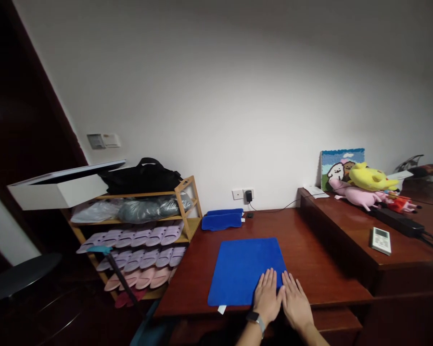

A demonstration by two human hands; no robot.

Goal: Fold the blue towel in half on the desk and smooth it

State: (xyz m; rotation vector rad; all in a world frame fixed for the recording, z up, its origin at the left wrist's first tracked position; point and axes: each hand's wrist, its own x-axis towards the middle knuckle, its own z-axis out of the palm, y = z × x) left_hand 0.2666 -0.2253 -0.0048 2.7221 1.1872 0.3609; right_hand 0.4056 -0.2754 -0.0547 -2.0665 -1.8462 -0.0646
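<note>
A blue towel lies spread flat on the dark red wooden table. My left hand, with a watch on its wrist, rests flat on the towel's near right corner, fingers stretched out. My right hand lies flat beside it at the towel's right edge, partly on the table, fingers also stretched out. Neither hand holds anything. A stack of folded blue towels sits at the back of the table near the wall.
A wooden rack of several slippers stands left, with a black bag and a white box on top. A raised desk at the right carries plush toys, a remote control and a black bar. A wall socket holds a charger.
</note>
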